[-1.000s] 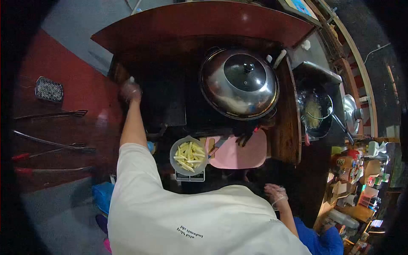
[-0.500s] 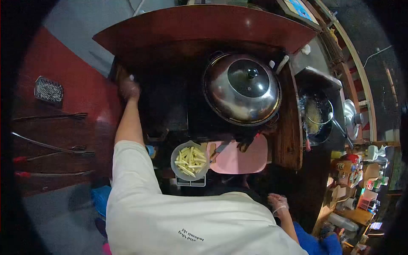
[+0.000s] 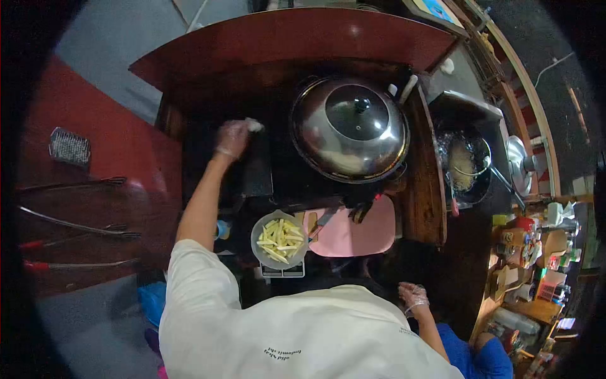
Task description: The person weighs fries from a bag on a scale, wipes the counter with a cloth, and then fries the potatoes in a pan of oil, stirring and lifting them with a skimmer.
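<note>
Inspecting head view, sole cam. L hand [image 3: 233,138], gloved: grip closed, fingers pinching a white wad [image 3: 254,125] (cloth or tissue, can't tell) which protrudes past the fingertips on the wok side. Wad pos.: over the dark table [image 3: 221,174], L of the lidded wok [image 3: 350,136] and apart from it. Wad-to-table contact: can't tell. L arm [image 3: 205,208]: reaching fwd, nearly straight, forearm angled slightly inward, back of hand up.

R hand [image 3: 413,295], also gloved: fingers partly bent; whether grip is spread or pressed together, can't tell at this angle. R arm [image 3: 432,331]: drawn back beside the torso [image 3: 303,322], forearm pointing fwd and inward, hand near the pink board [image 3: 372,232] but apart from it.

Adj. items: plastic bowl [image 3: 255,237] w/ pale cut sticks [image 3: 281,240], seated on scale [image 3: 283,273], just L of board. Knife [image 3: 327,218] lies at board's L end, set diagonally. Far L: grater [image 3: 69,146] and tongs [image 3: 82,225], on red-brown side table [image 3: 113,142].
</note>
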Demonstrator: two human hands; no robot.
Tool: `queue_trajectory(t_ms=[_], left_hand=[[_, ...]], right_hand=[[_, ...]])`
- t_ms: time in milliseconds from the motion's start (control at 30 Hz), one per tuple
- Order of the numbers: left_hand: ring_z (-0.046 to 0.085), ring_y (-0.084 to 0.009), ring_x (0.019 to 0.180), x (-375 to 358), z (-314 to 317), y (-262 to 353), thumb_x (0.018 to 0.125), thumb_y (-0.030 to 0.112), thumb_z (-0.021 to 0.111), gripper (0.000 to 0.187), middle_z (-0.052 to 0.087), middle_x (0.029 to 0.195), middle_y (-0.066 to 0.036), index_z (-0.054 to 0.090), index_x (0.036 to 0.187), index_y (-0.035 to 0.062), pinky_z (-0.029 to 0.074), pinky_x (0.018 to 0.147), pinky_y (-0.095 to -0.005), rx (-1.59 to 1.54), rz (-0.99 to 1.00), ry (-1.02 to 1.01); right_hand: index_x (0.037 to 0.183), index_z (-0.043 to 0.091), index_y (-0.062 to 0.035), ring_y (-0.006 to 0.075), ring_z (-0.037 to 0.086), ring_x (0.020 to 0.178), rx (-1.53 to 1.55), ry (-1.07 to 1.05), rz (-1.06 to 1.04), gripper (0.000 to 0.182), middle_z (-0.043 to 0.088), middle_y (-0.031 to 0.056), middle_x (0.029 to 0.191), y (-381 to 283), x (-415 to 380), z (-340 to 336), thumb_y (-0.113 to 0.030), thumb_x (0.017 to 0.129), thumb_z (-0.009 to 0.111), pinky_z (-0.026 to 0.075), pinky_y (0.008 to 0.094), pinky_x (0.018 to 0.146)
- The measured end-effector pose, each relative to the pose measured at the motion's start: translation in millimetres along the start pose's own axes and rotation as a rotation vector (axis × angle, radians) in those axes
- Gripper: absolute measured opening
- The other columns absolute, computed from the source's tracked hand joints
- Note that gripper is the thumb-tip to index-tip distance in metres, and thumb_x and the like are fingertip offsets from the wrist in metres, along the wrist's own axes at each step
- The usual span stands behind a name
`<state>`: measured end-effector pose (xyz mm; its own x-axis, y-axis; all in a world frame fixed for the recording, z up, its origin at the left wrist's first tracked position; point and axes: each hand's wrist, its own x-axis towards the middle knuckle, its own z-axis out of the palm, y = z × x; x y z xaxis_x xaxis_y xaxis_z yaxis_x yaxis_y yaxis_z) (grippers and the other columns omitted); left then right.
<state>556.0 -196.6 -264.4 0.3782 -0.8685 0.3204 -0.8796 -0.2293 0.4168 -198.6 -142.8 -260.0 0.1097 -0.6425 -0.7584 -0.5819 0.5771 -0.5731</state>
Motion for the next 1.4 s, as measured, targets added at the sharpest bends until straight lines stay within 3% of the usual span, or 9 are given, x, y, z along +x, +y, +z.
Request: queue_trajectory(t_ms=[167,267,333,433,667,767,1100,1267,1400], left_hand=[[0.067,-0.0338,0.103,-31.7,-58.3,-77.6,0.09,0.011,0.052,0.026,0.071,0.108,-0.018,0.074,0.104,0.0069,0.053,0.087,-0.042,0.243,-0.724,0.225],[0.067,-0.0389,0.098,-24.5,-20.7,-40.8,0.089,0.019,0.055,0.023,0.07,0.101,-0.021,0.071,0.095,0.0039,0.054,0.084,-0.0477,0.392,-0.646,0.209],[0.067,-0.0389,0.096,-20.8,-0.9,24.3,0.091,0.024,0.054,0.029,0.069,0.102,-0.022,0.071,0.098,0.003,0.054,0.085,-0.048,0.388,-0.602,-0.084],[0.067,-0.0385,0.091,-47.9,17.0,79.0,0.091,0.026,0.058,0.023,0.069,0.099,-0.02,0.071,0.094,0.0064,0.053,0.083,-0.0477,0.23,-0.083,-0.121],[0.066,-0.0399,0.098,3.0,-17.2,-27.0,0.089,0.023,0.061,0.024,0.07,0.103,-0.02,0.073,0.102,0.0063,0.052,0.081,-0.0471,0.208,-0.483,0.364],[0.066,-0.0395,0.101,38.7,-2.4,-22.7,0.09,0.02,0.059,0.024,0.07,0.106,-0.02,0.073,0.104,0.0076,0.051,0.086,-0.0473,0.283,-0.626,0.198],[0.063,-0.0405,0.096,7.6,23.6,42.5,0.091,0.018,0.057,0.021,0.068,0.101,-0.02,0.071,0.102,0.0072,0.05,0.085,-0.0488,0.247,0.095,-0.155],[0.067,-0.0347,0.087,-61.4,-19.4,98.9,0.089,0.014,0.061,0.016,0.07,0.091,-0.017,0.071,0.099,0.006,0.052,0.08,-0.0441,0.306,0.201,-0.418],[0.06,-0.0127,0.074,-82.3,-37.9,110.6,0.09,0.013,0.066,0.02,0.065,0.086,-0.002,0.069,0.106,0.0025,0.05,0.07,-0.0306,-0.765,-0.528,-0.369]], right_hand=[[0.11,0.072,-0.0008,0.0136,0.065,0.088,-0.112,0.058,0.072,0.031,0.073,0.0078,0.1,31.8,4.0,-8.0,-0.023,0.088,0.071,0.051,0.0292,0.081],[0.11,0.073,-0.0048,0.0239,0.07,0.097,-0.387,0.085,-0.014,0.037,0.073,0.0144,0.104,30.8,8.4,-10.9,-0.032,0.085,0.069,0.052,0.0328,0.088],[0.112,0.071,-0.0024,0.0188,0.068,0.092,-0.348,0.063,-0.043,0.033,0.073,0.011,0.102,35.4,16.7,-11.9,-0.023,0.086,0.07,0.052,0.03,0.082],[0.113,0.07,-0.0001,0.0142,0.066,0.086,-0.255,0.062,-0.086,0.032,0.073,0.008,0.1,40.3,15.7,-18.2,-0.018,0.087,0.071,0.053,0.0278,0.077],[0.111,0.072,-0.0012,0.0134,0.066,0.082,-0.427,0.138,-0.023,0.037,0.073,0.0091,0.096,55.6,-14.6,-42.6,-0.027,0.085,0.072,0.053,0.0298,0.078],[0.111,0.072,-0.0027,0.0233,0.071,0.096,-0.4,0.1,0.031,0.036,0.073,0.0158,0.104,70.9,-22.8,-47.4,-0.028,0.086,0.069,0.053,0.0333,0.088],[0.11,0.072,-0.003,0.0231,0.071,0.091,-0.426,0.133,-0.077,0.039,0.073,0.0156,0.102,78.5,-26.5,-45.6,-0.032,0.085,0.07,0.054,0.0344,0.082],[0.109,0.072,-0.0028,0.0304,0.07,0.093,-0.58,0.1,-0.173,0.039,0.072,0.0189,0.1,89.6,-16.7,-55.9,-0.032,0.084,0.069,0.054,0.0389,0.085],[0.107,0.072,-0.0027,0.0335,0.069,0.095,-0.602,0.102,-0.239,0.038,0.072,0.0203,0.099,98.5,-10.5,-64.1,-0.032,0.084,0.068,0.053,0.0415,0.086]])
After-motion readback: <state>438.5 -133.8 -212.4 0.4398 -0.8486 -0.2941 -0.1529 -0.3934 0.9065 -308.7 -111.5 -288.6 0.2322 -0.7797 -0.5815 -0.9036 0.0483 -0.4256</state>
